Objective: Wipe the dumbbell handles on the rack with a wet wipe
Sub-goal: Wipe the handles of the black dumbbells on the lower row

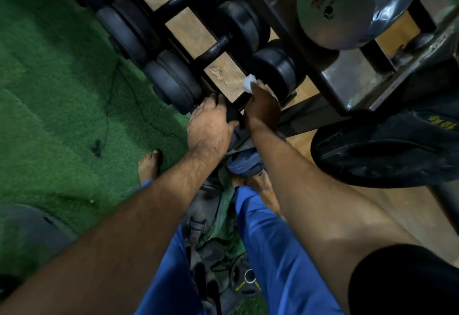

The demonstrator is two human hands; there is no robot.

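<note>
Two hands are reaching to the rack's near end; the left hand (208,126) is curling round a dark handle (232,113); the right hand (263,108) is pinching a white wipe (249,82) beside a black dumbbell (273,71) on the rack (310,113).

Tight gaps along the rack (301,113)

Open slots between dumbbell handles (213,50), hemmed by black heads (173,80); chrome dumbbell (347,4) overhead, weight plate (387,148) blocking right; green turf (49,78) clear left.
</note>
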